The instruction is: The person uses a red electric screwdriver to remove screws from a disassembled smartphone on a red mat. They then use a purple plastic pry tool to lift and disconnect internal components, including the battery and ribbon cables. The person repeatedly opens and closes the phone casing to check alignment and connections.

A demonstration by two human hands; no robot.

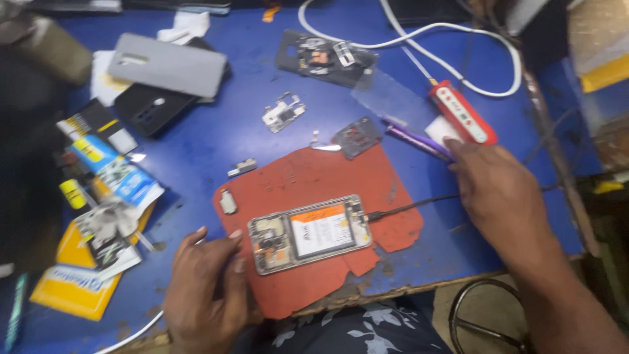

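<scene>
Carefully, the left hand (206, 288) is steadying the opened phone (309, 233) with loose fingers, gripping nothing; the right hand (498, 190) is reaching, fingers apart, for the purple tool (419, 143), which is better taken slowly.

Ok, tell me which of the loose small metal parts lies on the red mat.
The small silver piece at the red mat's left edge, above the left hand. The bracket and clip lie off it, on the blue table.
</scene>
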